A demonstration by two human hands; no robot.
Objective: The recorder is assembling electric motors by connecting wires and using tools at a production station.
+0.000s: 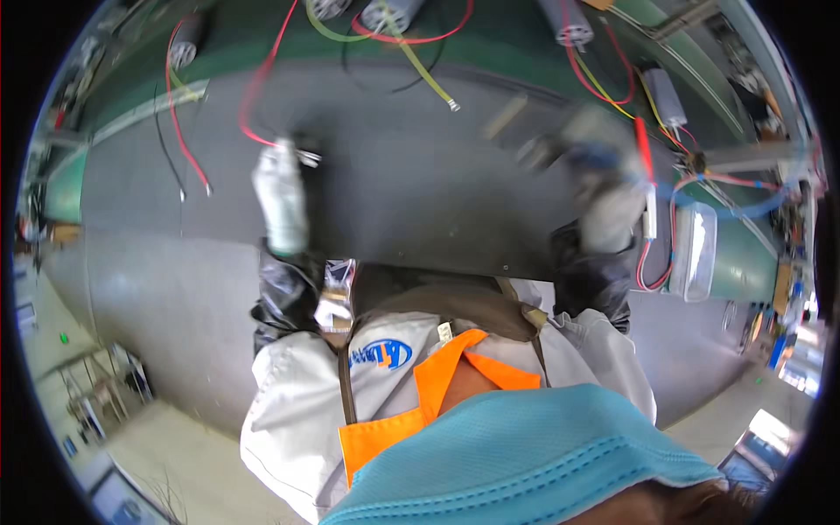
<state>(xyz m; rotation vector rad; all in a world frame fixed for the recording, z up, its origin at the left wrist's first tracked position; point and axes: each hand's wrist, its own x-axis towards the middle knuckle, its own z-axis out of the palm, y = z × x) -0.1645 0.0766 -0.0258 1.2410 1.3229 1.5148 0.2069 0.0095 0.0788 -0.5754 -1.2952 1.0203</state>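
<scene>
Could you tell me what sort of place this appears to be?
Probably an electrical assembly workshop: a dark workbench strewn with red wires and small cylindrical motors, worked at by gloved hands, left and right.

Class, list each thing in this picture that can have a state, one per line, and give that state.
left hand: gloved, blurred, resting on the bench; grip cannot be told
right hand: gloved, blurred, beside the wires; grip cannot be told
dark bench top: flat, wires lying loose on it
red wire: slack, curving toward the left hand
yellow wire: loose, its end free
clear plastic box: lying at the bench edge, right
</scene>
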